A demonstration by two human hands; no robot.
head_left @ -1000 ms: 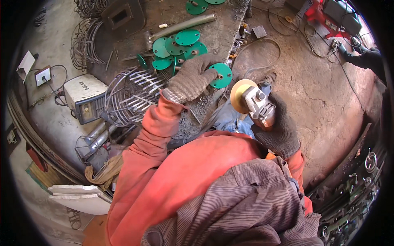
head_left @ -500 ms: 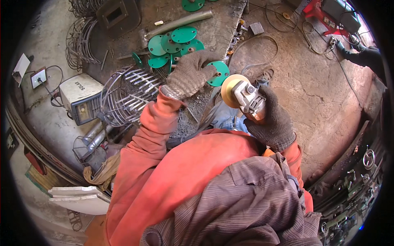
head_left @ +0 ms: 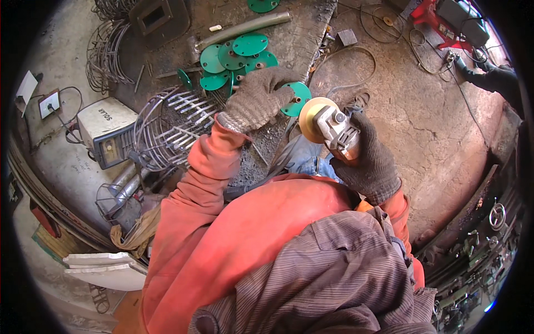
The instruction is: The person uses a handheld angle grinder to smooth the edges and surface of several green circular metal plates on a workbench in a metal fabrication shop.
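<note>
A brown knit glove covers my left hand (head_left: 257, 101), which grips a round green metal disc (head_left: 297, 100) with small holes and a short stub at its centre. My right hand (head_left: 369, 158), gloved too, is closed around the body of an angle grinder (head_left: 338, 129). Its pale yellow wheel (head_left: 315, 119) is right beside the disc's right edge; whether they touch I cannot tell. Beyond my left hand lies a pile of similar green discs (head_left: 236, 57), some with stubs.
To the left are a wire cage with metal rods (head_left: 177, 125), a box-shaped floodlight (head_left: 111, 131) and wire coils (head_left: 105, 58). A metal tube (head_left: 245, 30) lies behind the discs. Cables (head_left: 372, 61) cross the floor. Another person's leg (head_left: 484, 75) shows at far right, near a red stand (head_left: 436, 25).
Almost nothing differs. The grinder and its wheel have shifted very slightly against the disc, and the whole view has moved a little. Both hands keep their grip.
</note>
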